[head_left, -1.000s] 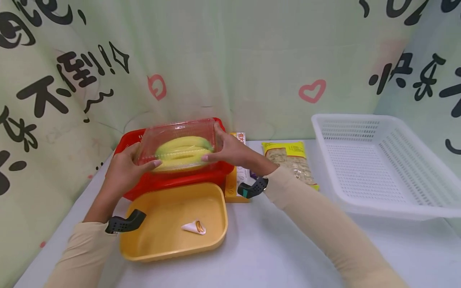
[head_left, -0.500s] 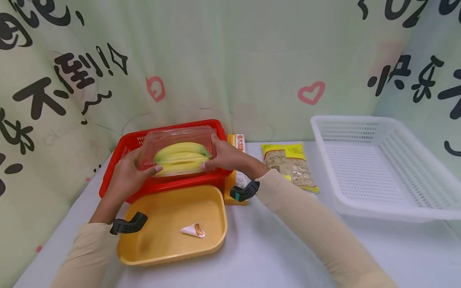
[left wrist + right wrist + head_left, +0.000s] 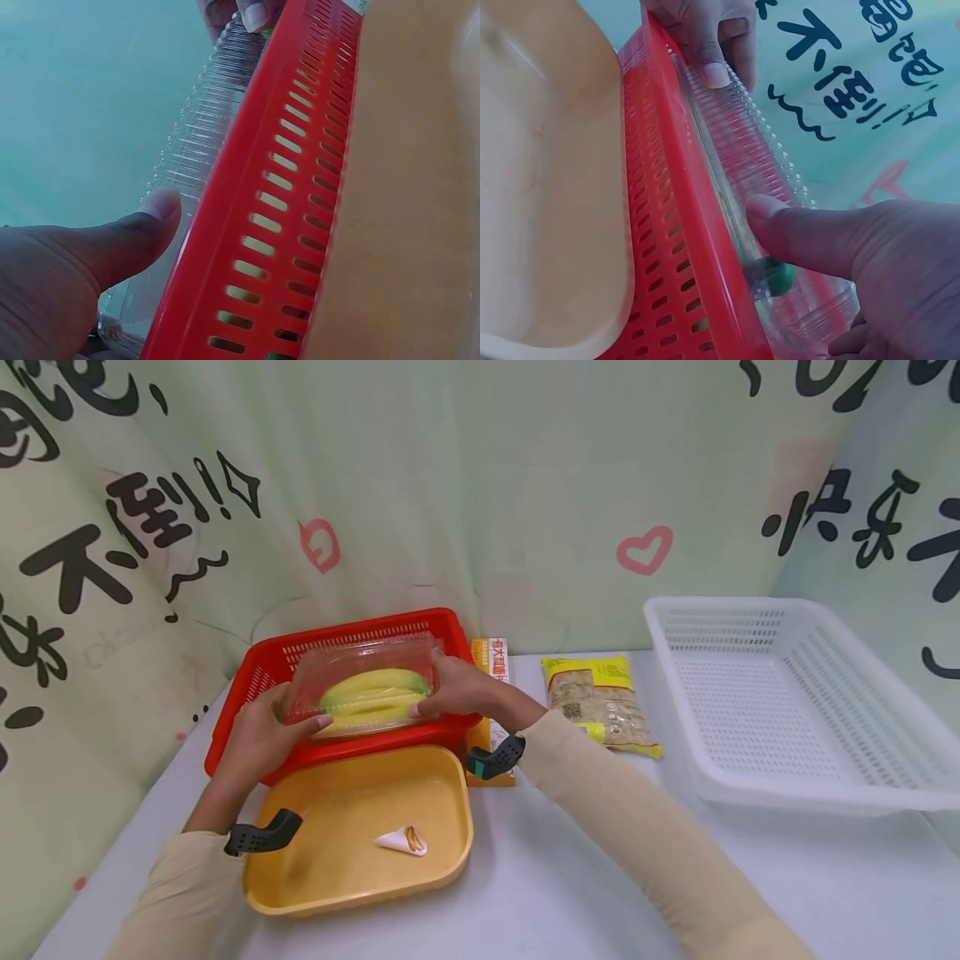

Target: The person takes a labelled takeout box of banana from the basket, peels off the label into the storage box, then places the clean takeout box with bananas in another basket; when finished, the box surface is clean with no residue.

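A clear plastic clamshell box [image 3: 363, 647] of yellow bananas [image 3: 378, 689] sits tilted within the red basket [image 3: 247, 693]. My left hand [image 3: 258, 731] grips its left end, and my right hand [image 3: 457, 687] grips the right end, thumbs on the near side. In the left wrist view, the left thumb [image 3: 142, 232] presses the ridged plastic just behind the basket wall [image 3: 247, 247]. The right wrist view shows the right thumb [image 3: 802, 229] on the box [image 3: 742, 142] beside a green banana tip [image 3: 778, 277]. Most other fingers are hidden behind the box.
In front of the basket stands a yellow tray [image 3: 337, 877] with a small white, banana-printed piece [image 3: 403, 840] in it. An orange-and-white carton [image 3: 491, 777] lies right of the basket. Further right are a yellow-topped bag [image 3: 600, 702] and a white basket [image 3: 772, 693]. A printed curtain [image 3: 540, 485] hangs behind.
Both hands have lowered the banana box a little toward the near wall of the red basket. More of the basket's back rim now shows above the box. Both hands keep their grip.
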Action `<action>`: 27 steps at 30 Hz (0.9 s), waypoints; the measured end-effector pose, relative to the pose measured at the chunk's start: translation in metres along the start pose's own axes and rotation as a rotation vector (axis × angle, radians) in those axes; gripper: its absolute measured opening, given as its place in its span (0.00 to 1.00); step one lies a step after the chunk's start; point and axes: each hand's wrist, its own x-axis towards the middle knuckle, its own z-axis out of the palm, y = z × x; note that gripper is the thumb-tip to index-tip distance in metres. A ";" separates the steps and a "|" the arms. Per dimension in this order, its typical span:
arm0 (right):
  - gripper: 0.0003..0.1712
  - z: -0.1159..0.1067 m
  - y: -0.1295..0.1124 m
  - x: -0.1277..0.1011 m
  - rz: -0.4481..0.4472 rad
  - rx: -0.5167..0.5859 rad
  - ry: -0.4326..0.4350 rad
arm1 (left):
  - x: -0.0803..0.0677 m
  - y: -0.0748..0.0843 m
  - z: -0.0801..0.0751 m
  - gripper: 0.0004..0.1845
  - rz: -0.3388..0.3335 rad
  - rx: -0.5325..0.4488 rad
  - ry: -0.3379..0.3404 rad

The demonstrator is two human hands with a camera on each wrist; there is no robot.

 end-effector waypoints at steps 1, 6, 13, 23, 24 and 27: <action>0.53 0.001 -0.001 0.000 0.008 0.005 0.000 | 0.000 -0.001 0.000 0.38 0.003 0.003 0.001; 0.52 0.004 -0.003 -0.002 0.004 0.014 0.004 | -0.002 -0.002 0.001 0.41 0.004 0.024 0.028; 0.55 0.001 -0.001 -0.003 -0.010 0.008 0.000 | 0.000 0.000 0.002 0.45 -0.027 0.025 -0.012; 0.57 -0.003 0.008 -0.004 -0.035 0.040 -0.009 | -0.002 0.006 0.001 0.49 0.001 0.006 -0.014; 0.57 -0.004 0.009 -0.004 -0.036 0.053 -0.003 | -0.001 0.006 0.003 0.47 0.023 -0.005 -0.009; 0.57 -0.004 0.013 -0.007 -0.039 0.091 0.011 | 0.000 0.010 0.008 0.44 0.073 -0.026 0.005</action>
